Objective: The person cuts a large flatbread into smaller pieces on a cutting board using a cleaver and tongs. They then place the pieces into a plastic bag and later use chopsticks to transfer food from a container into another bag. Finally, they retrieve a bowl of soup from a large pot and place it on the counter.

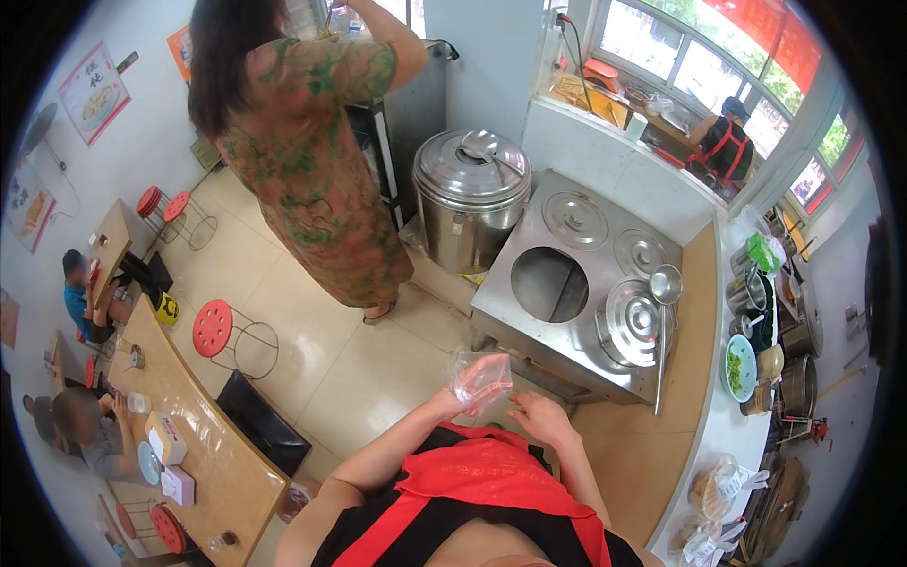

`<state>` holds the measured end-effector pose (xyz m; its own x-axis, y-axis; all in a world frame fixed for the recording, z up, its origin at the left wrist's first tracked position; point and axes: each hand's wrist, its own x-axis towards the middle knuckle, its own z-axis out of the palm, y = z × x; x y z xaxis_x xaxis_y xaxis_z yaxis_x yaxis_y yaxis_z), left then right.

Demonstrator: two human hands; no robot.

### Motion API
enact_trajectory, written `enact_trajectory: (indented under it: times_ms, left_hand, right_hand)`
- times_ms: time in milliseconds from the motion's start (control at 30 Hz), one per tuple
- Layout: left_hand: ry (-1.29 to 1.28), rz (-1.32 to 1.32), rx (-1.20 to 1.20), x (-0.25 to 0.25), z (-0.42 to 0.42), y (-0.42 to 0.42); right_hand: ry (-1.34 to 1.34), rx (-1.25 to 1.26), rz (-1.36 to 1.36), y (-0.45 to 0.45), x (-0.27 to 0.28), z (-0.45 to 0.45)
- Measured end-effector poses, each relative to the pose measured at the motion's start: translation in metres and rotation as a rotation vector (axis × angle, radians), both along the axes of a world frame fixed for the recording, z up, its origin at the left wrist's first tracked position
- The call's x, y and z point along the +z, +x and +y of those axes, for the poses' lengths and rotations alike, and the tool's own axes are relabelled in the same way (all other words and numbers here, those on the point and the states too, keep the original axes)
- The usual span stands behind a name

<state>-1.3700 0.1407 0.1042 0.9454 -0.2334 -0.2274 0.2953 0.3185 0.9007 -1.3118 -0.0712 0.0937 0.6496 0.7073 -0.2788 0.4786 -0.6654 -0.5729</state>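
Observation:
My left hand (480, 384) is in front of the red apron (496, 471), inside a loose clear plastic glove (464, 372) that sticks out past the fingers. The fingers look extended, with nothing seen in the palm. Beside it, bare and slightly curled, my right hand (542, 417) has its fingertips close to the glove; whether they touch it I cannot tell. Beyond both hands stands a steel cooking station (489, 301) with a round open well (549, 283). A lidded steel pot (631, 322) sits in its near right corner, with a long-handled ladle (666, 287) across it.
A large lidded steel barrel (464, 227) bears another ladle (489, 149). A person in a patterned dress (312, 156) stands beyond it. At right, a white counter (698, 489) carries a bowl of chopped greens (738, 368) and bagged food (712, 489). Seated people, a table (205, 453) and a red stool (212, 328) are left.

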Motion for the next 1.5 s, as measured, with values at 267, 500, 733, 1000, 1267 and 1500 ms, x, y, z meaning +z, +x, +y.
enact_trajectory:
  times_ms: [267,500,733,1000,1267,1500]
  left_hand:
    - [-0.034,0.025,0.039,0.001,0.005,-0.004]
    - [0.018,0.019,0.082,-0.004,0.025,-0.016]
    - [0.021,0.006,0.183,-0.007,0.070,-0.038]
    - [-0.023,-0.010,0.384,-0.016,0.152,-0.060]
    - [-0.072,-0.013,0.403,-0.028,0.217,-0.014]
    - [-0.071,-0.004,0.488,-0.029,0.337,0.075]
  right_hand:
    - [-0.017,0.018,0.017,0.000,0.000,0.004]
    - [-0.065,0.076,0.025,0.000,-0.006,0.024]
    - [-0.017,0.170,-0.010,0.002,-0.021,0.070]
    - [-0.088,0.318,-0.174,0.040,-0.018,0.167]
    - [0.395,0.077,-0.323,0.182,0.082,0.282]
    - [0.726,0.070,-0.623,0.360,0.187,0.439]
